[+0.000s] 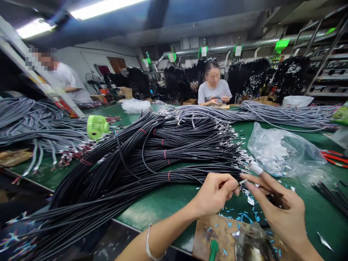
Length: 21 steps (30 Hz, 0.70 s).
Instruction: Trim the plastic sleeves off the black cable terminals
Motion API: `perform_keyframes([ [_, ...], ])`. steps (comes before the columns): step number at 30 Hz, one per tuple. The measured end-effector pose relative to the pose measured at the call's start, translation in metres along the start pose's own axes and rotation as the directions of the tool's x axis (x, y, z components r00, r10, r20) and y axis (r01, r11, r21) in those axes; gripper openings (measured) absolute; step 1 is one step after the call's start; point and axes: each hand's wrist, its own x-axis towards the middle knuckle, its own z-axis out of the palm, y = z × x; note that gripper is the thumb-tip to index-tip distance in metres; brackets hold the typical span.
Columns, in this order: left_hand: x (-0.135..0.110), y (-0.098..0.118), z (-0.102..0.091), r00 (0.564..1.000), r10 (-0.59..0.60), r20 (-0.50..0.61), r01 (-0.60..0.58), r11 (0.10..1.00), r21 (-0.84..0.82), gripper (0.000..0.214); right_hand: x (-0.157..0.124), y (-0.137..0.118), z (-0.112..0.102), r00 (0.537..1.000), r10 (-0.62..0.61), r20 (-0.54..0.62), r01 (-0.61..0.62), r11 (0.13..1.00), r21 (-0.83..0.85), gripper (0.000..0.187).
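My left hand (217, 192) is closed in a pinch on the end of a black cable, close to its tip. Thumb and finger of my right hand (285, 210) meet at the pale stripped end (243, 182) of that same cable. White tape (256, 168) wraps one right fingertip. Something dark (277, 200) sits in the right palm; its kind is hidden by the fingers. Left of both hands lies a big pile of black cables (152, 181), tied in bunches with red bands, their stripped white ends pointing toward my hands.
Below my hands is a wooden board (201, 235) with a green-handled object (214, 250), a worn block (252, 241) and blue scraps. A clear bag (285, 148) of scraps lies right. Grey cables (288, 114) and a green fan (97, 127) stand farther back. Two people work beyond.
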Motion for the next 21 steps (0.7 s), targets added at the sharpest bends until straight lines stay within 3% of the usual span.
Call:
perform_keyframes([
  [4,-0.002,0.002,-0.002,0.998,-0.035,0.048,0.038,0.998,-0.057,0.048,-0.004,0.004,-0.001,0.992,-0.127,-0.007,0.127,0.992,0.003,0.050],
  [7,-0.001,0.003,-0.002,0.992,-0.085,0.096,0.095,0.990,-0.103,0.048,-0.008,0.005,0.000,0.988,-0.141,-0.058,0.138,0.989,-0.049,0.053],
  [11,0.001,0.003,-0.002,0.984,-0.135,0.114,0.143,0.987,-0.069,0.045,-0.006,-0.001,0.002,0.993,-0.007,-0.115,0.003,0.999,-0.035,0.044],
  [16,0.002,-0.001,0.003,0.981,-0.161,0.106,0.173,0.978,-0.117,0.042,0.002,-0.004,0.006,0.959,0.283,0.032,-0.285,0.947,0.148,0.035],
  [19,0.002,-0.005,0.008,0.991,-0.123,0.045,0.129,0.977,-0.171,0.042,0.000,-0.003,0.008,0.961,0.275,0.019,-0.274,0.947,0.166,0.033],
  [21,0.002,-0.006,0.010,0.996,-0.076,-0.045,0.068,0.985,-0.159,0.041,-0.004,-0.003,0.008,0.988,0.149,-0.041,-0.145,0.985,0.097,0.034],
])
